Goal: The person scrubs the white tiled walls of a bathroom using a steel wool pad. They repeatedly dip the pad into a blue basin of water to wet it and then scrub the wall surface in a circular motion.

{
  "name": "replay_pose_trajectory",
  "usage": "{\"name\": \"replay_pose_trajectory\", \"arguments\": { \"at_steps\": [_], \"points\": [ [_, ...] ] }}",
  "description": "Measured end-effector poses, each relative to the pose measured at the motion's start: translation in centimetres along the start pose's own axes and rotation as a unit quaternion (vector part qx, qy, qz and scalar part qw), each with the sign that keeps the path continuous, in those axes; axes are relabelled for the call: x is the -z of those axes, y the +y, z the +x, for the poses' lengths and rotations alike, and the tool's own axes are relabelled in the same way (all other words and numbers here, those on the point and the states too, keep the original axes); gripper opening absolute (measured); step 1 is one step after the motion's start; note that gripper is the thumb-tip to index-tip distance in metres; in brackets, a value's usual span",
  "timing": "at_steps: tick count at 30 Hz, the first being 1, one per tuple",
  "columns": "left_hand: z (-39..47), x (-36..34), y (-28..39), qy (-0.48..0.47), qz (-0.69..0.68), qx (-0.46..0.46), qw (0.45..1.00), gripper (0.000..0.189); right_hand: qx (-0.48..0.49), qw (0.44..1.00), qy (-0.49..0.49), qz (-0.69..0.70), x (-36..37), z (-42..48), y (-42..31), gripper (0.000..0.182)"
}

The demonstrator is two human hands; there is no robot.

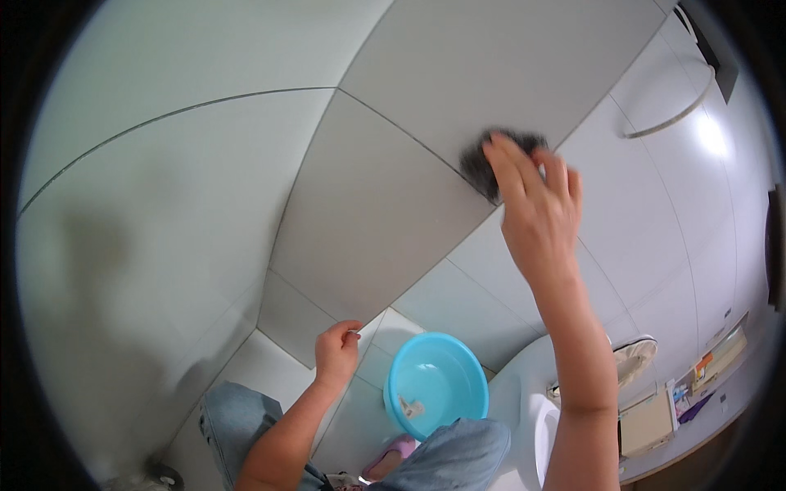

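My right hand (540, 196) presses a dark grey cloth or pad (479, 164) against the grey tiled wall (393, 202), over a grout line near the wall's outer corner. The pad is blurred. Lower down, my left hand (339, 350) is at the lower edge of the same wall section, its fingers curled in; whether it grips the edge or something small cannot be told. A light blue plastic basin (482, 380) stands on the floor below, with a small pale crumpled thing (411, 407) inside.
A white toilet (522, 393) stands right of the basin. Pale wall tiles (153, 245) rise on the left. A curved towel ring or bar (672, 119) is on the upper right wall. Cabinets (648, 423) and small items are at the lower right. My jeans-clad knees are beside the basin.
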State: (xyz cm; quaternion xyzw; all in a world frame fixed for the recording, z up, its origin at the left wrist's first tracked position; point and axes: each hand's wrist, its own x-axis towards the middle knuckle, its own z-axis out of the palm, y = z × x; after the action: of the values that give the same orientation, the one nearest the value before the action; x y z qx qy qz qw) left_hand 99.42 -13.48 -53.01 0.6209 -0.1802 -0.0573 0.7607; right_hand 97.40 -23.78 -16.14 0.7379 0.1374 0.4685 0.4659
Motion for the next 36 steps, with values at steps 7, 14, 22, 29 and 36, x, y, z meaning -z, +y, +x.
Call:
{"name": "replay_pose_trajectory", "arguments": {
  "at_steps": [7, 14, 22, 29, 36],
  "points": [
    [-0.2, -0.1, 1.1, -0.009, -0.010, 0.003, 1.000, 0.023, 0.019, 0.999, -0.041, 0.009, 0.9, -2.8, -0.7, 0.043],
    [-0.4, -0.7, -0.1, -0.031, -0.012, 0.013, 0.999, 0.024, 0.015, 0.999, -0.032, 0.022, -0.1, 1.7, -0.5, 0.041],
    [-0.3, 0.2, 0.6, -0.030, 0.028, 0.002, 0.999, 0.025, -0.010, 0.997, -0.024, 0.071, -1.2, 2.3, -1.3, 0.043],
    [-0.2, 0.8, 1.9, -0.020, 0.040, 0.010, 0.999, 0.023, 0.041, 0.989, -0.082, 0.114, -1.1, -3.1, -5.4, 0.039],
    [-0.3, 0.4, 0.6, -0.032, 0.026, 0.007, 0.999, 0.020, 0.038, 0.997, -0.037, 0.054, 0.6, -3.3, -2.8, 0.045]
  ]
}}
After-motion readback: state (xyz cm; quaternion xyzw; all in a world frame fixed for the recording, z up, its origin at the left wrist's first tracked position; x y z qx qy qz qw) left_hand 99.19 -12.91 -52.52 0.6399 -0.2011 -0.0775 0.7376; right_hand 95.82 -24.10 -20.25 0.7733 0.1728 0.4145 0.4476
